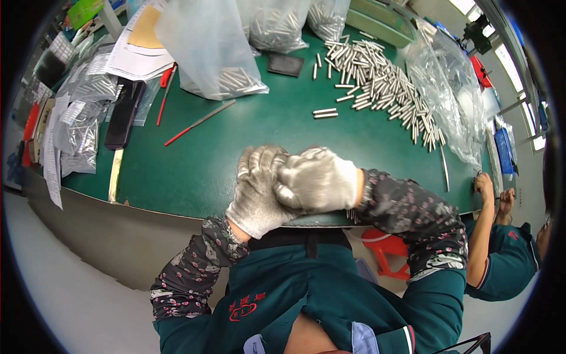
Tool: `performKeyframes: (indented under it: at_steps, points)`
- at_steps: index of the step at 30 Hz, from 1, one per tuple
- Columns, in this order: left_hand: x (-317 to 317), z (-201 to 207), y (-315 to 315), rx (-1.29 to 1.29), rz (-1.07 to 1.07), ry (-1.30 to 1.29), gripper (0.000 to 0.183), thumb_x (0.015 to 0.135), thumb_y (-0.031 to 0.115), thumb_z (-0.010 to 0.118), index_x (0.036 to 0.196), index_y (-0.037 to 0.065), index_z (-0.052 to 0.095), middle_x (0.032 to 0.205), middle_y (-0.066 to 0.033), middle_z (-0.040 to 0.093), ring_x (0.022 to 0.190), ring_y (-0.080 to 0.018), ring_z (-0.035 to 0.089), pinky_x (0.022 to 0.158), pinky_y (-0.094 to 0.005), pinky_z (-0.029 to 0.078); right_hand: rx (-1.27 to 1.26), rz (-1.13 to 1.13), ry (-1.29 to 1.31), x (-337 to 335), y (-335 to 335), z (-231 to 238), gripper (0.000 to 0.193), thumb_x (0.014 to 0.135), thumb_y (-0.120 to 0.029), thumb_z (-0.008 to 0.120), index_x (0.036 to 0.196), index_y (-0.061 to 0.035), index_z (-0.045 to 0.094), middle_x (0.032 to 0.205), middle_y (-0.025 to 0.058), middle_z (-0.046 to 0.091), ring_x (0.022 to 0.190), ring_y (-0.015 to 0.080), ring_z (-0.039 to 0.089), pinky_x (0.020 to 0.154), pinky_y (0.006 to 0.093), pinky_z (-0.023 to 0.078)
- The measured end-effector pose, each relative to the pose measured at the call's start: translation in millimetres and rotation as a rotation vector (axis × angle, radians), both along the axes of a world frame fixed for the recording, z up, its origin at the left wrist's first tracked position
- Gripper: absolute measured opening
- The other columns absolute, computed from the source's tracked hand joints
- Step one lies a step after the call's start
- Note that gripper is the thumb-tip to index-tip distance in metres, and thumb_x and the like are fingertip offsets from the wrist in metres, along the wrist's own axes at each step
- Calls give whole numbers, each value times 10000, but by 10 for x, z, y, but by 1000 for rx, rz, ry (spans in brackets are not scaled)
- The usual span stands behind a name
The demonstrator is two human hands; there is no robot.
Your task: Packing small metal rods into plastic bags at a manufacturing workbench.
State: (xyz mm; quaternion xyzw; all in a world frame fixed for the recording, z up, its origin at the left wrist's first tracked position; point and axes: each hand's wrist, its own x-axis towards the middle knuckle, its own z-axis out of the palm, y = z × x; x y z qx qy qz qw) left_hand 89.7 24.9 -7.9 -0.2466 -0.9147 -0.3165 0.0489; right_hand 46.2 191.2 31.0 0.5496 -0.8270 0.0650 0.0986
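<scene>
Forearms [191, 268] angled inward, left hand [256, 192] and right hand [321, 180] overlapping, each grip's state unclear.

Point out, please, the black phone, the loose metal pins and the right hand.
Black phone [125, 115], head view: screen.
Loose metal pins [382, 82], head view: pile's middle.
Right hand [319, 180], head view: glove's back.

Workshop, green workbench [265, 125], metal pins [383, 85], bagged parts [233, 81]
</scene>
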Motion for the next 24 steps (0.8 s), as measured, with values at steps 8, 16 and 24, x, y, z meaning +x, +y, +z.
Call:
performKeyframes:
  at_steps: [8, 16, 24]
  points:
    - [-38, -60, 67, -106, 29, 53, 859, 561, 467, 775, 1199, -20, 469, 1195, -165, 465, 1185, -338, 421, 1086, -503, 243, 41, -32, 47, -108, 58, 54, 177, 674, -213, 618, 776, -91, 540, 716, 99, 566, 631, 269, 604, 532, 377, 495]
    - [-109, -71, 63, -90, 26, 61, 824, 571, 453, 778, 1176, -23, 486, 1183, -164, 471, 1181, -339, 425, 1075, -504, 260, -255, -53, 30, -294, 155, -13, 187, 648, -199, 649, 737, -79, 536, 695, 100, 548, 606, 290, 568, 521, 383, 483]
    - [-68, -125, 46, -179, 18, 136, 811, 565, 441, 776, 1174, -12, 490, 1182, -170, 465, 1175, -336, 425, 1071, -511, 263, -232, -142, 75, -428, 263, -30, 159, 674, -173, 653, 757, -79, 557, 693, 111, 543, 667, 283, 586, 522, 384, 480]
